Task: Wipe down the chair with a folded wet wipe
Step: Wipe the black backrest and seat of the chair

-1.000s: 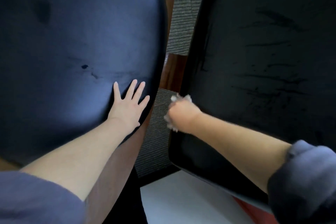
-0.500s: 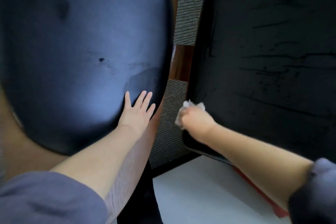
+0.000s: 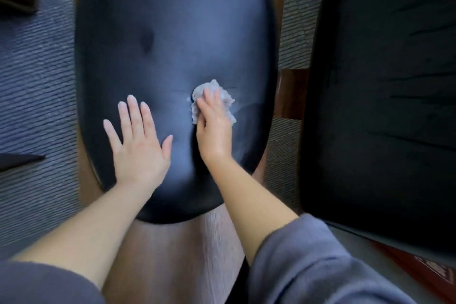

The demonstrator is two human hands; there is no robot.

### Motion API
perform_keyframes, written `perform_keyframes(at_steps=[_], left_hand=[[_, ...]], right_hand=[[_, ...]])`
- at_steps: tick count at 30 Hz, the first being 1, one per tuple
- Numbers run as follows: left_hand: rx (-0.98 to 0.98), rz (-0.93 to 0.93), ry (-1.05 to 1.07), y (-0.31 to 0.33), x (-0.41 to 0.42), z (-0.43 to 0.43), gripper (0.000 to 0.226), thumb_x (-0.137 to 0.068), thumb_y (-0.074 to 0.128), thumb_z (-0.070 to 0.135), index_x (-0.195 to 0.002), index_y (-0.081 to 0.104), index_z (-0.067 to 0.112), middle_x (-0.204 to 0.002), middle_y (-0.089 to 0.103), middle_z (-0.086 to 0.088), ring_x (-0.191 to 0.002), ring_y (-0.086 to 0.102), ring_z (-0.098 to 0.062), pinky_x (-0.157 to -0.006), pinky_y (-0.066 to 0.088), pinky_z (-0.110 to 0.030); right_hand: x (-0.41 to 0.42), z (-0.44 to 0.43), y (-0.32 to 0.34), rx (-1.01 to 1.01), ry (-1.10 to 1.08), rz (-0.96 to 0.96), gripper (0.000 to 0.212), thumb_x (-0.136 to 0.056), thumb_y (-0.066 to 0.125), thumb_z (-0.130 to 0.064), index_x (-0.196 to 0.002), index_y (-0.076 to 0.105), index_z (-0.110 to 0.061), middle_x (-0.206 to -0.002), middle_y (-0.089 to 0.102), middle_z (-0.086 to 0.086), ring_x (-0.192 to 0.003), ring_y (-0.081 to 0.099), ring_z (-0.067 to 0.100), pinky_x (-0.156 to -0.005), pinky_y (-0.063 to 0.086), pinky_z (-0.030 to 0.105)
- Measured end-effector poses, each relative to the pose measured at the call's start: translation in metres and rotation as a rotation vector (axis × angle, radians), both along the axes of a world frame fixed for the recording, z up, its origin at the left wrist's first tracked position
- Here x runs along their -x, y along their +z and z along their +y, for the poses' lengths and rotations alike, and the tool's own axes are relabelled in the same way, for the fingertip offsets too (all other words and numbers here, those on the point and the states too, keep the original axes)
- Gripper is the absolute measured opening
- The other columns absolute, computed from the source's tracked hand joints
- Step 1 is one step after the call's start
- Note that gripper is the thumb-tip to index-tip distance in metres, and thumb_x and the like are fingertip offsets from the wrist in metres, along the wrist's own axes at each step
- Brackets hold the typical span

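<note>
Step in hand: wiping the padded seat of the chair (image 3: 172,32), a black glossy oval on a brown wooden frame (image 3: 172,254). The wet wipe (image 3: 209,86) lies on the seat, right of centre and toward the near half, bunched rather than neatly folded. The right hand (image 3: 213,126) covers it, fingers together and nearly straight, pressing it flat; whether the thumb hooks an edge I cannot tell. The left hand (image 3: 138,140) rests just beside it on the seat, fingers spread and straight, holding nothing, apparently as a brace. A faint damp sheen shows to the right of the wipe. To do well, in my judgement: keep the pressure even under the whole palm, run overlapping strokes out to the rim, re-fold to a clean face when soiled, and shift the bracing hand so its patch gets wiped too. Count: two hands, one wipe, two dark seats, the second chair (image 3: 382,106) standing apart at right, and grey ribbed carpet (image 3: 37,81) around them.
</note>
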State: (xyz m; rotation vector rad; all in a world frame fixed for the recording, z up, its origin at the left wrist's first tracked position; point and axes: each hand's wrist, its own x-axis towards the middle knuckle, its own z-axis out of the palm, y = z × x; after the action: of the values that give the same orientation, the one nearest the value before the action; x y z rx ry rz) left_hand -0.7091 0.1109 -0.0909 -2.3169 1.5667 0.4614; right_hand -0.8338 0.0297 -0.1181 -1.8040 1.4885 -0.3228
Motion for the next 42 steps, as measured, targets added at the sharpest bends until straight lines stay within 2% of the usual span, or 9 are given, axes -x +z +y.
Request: perform_keyframes(at_steps=[3,7,12,17,23,28,33,38,42], left_hand=[[0.004,0.016,-0.005,-0.002,0.0,0.002,0.082,-0.095,0.045,0.043,-0.154,0.009,-0.002,-0.163,-0.002,-0.02,-0.15,-0.002,-0.035,-0.117,0.005,-0.061],[0.005,0.016,-0.01,-0.004,-0.001,0.003,0.082,-0.095,0.045,0.041,-0.153,0.009,-0.003,-0.162,-0.003,-0.02,-0.15,-0.003,-0.036,-0.116,0.004,-0.061],[0.01,0.029,-0.015,-0.004,-0.003,0.005,0.08,-0.094,0.046,0.036,-0.154,0.009,-0.002,-0.162,-0.004,-0.02,-0.15,-0.005,-0.034,-0.117,0.002,-0.061],[0.007,0.047,-0.02,-0.004,-0.004,0.006,0.079,-0.094,0.046,0.032,-0.154,0.008,-0.002,-0.162,-0.006,-0.02,-0.15,-0.008,-0.036,-0.116,0.002,-0.062],[-0.031,0.039,-0.019,-0.002,-0.004,0.005,0.08,-0.095,0.046,0.033,-0.153,0.006,-0.002,-0.162,-0.008,-0.02,-0.15,-0.009,-0.035,-0.117,0.001,-0.06],[-0.045,0.03,-0.025,-0.002,0.0,0.005,0.08,-0.095,0.045,0.032,-0.153,0.004,-0.004,-0.161,-0.008,-0.022,-0.149,-0.008,-0.038,-0.117,0.002,-0.062],[-0.058,0.035,-0.025,0.002,0.0,0.002,0.08,-0.096,0.046,0.033,-0.153,0.003,-0.003,-0.161,-0.008,-0.023,-0.149,-0.007,-0.038,-0.117,0.002,-0.062],[-0.17,0.117,0.025,0.024,0.015,-0.014,0.08,-0.097,0.034,0.05,-0.155,0.003,0.004,-0.161,-0.011,-0.023,-0.148,-0.01,-0.041,-0.117,0.003,-0.061],[-0.261,0.243,-0.252,0.028,0.06,-0.031,0.08,-0.098,0.033,0.054,-0.156,0.0,0.01,-0.162,-0.016,-0.014,-0.149,-0.015,-0.031,-0.118,0.003,-0.057]], right_hand=[[0.038,0.009,-0.001,0.048,0.242,-0.031,0.032,-0.087,0.053,0.008,-0.112,0.068,-0.005,-0.131,0.06,0.012,-0.127,0.05,0.029,-0.107,0.023,0.009],[0.032,-0.035,-0.005,-0.046,-0.074,0.13,0.03,-0.086,0.048,0.003,-0.104,0.064,-0.015,-0.125,0.058,0.005,-0.098,0.054,0.02,-0.078,0.039,0.02],[0.0,0.016,0.007,-0.129,0.439,-0.081,0.044,-0.091,0.043,0.006,-0.131,0.057,-0.002,-0.146,0.046,0.011,-0.139,0.035,0.024,-0.116,0.024,0.031],[0.02,-0.034,-0.005,-0.114,-0.024,0.113,0.041,-0.091,0.046,0.006,-0.13,0.056,0.001,-0.146,0.045,0.016,-0.138,0.037,0.031,-0.115,0.024,0.032],[0.013,0.025,0.006,-0.082,0.294,-0.094,0.035,-0.086,0.056,0.009,-0.115,0.068,-0.006,-0.129,0.061,0.01,-0.122,0.054,0.018,-0.103,0.042,0.029],[0.019,-0.03,-0.007,-0.022,-0.235,0.119,0.024,-0.085,0.046,0.009,-0.089,0.068,0.001,-0.108,0.064,0.011,-0.097,0.055,0.016,-0.092,0.046,0.034],[0.01,0.044,0.034,-0.171,0.189,-0.126,0.029,-0.088,0.043,0.003,-0.101,0.069,0.005,-0.118,0.065,0.022,-0.111,0.053,0.022,-0.097,0.026,0.0],[0.098,0.016,0.056,-0.278,0.497,0.0,0.022,-0.078,0.052,-0.002,-0.087,0.073,-0.004,-0.111,0.069,0.013,-0.1,0.066,0.03,-0.093,0.05,0.037],[0.199,-0.057,0.071,-0.354,0.672,0.466,0.036,-0.093,0.041,-0.015,-0.117,0.066,-0.007,-0.134,0.056,0.01,-0.124,0.044,0.02,-0.113,0.017,0.029]])
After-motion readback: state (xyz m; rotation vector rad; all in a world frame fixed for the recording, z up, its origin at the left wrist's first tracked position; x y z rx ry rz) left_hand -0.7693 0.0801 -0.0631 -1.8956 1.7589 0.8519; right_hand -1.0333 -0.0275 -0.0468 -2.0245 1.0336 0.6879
